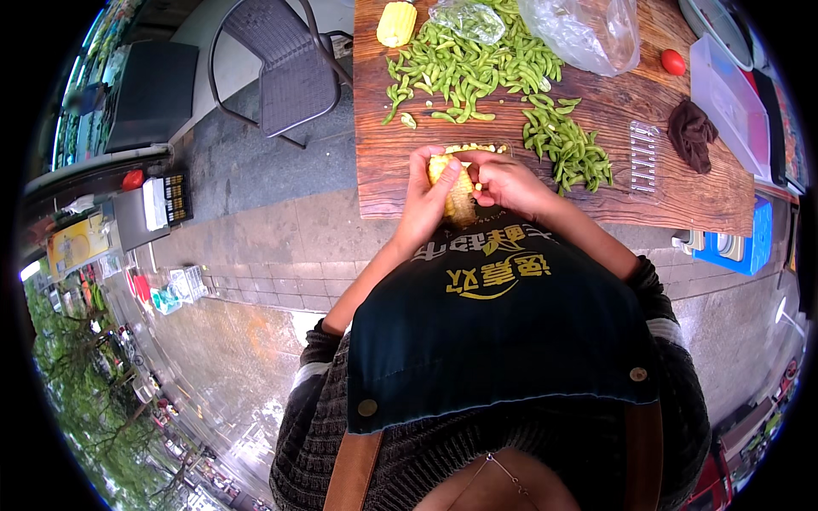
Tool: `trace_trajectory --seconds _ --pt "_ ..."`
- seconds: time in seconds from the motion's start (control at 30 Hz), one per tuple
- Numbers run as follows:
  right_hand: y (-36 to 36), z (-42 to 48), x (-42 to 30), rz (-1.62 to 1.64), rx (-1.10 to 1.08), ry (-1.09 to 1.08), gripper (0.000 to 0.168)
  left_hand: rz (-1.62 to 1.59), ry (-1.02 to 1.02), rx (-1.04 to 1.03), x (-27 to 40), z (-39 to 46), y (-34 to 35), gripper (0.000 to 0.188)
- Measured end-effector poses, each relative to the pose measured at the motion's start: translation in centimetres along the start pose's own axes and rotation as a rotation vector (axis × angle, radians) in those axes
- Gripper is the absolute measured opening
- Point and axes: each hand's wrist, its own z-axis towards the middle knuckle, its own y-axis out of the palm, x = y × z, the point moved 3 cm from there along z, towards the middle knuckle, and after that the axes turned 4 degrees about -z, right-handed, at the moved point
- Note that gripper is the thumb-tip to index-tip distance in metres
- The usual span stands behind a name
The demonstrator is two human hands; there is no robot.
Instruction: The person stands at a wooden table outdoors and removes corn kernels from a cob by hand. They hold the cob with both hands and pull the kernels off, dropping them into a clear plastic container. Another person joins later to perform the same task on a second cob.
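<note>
My left hand (423,199) grips a partly stripped corn cob (452,185), thumb along its upper face. Yellow kernels remain on its left side, and the bare pale part faces right. The curled fingers of my right hand (508,182) are at the cob's right side, with a loose yellow corn kernel (478,187) at the fingertips. Just beyond both hands is a clear plastic tray (509,148) with loose kernels in it, partly hidden by the hands. A dark apron (505,345) with printed writing covers my front, below the cob.
On the wooden table (690,207) lie a big spread of edamame pods (473,70), a smaller pod pile (565,144), a corn piece (397,24), plastic bags (585,32), a tomato (673,62), a clear ridged lid (643,160), a brown cloth (692,134) and a plastic bin (728,105). A woven chair (297,96) stands left.
</note>
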Motion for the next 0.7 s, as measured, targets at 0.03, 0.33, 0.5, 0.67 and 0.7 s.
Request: trace_trajectory --seconds 0.03,0.33,0.5,0.67,0.7 --pt "0.12 -0.03 0.03 0.061 0.006 0.002 0.038 -0.035 -0.023 -0.009 -0.27 0.07 -0.10 0.027" --pt "-0.51 0.41 0.48 0.076 -0.072 0.044 0.042 -0.002 0.030 -0.065 -0.79 -0.02 -0.33 0.028" --pt "-0.24 0.53 0.29 -0.103 -0.040 0.015 0.042 0.097 0.093 -0.088 -1.19 0.14 -0.51 0.035" --pt "-0.15 0.86 0.38 -0.122 -0.031 -0.026 0.033 0.106 0.099 -0.118 -0.51 -0.02 0.20 0.037" --pt "-0.18 0.84 0.44 -0.089 -0.024 -0.026 0.032 0.100 0.089 -0.124 -0.31 -0.04 0.40 0.037"
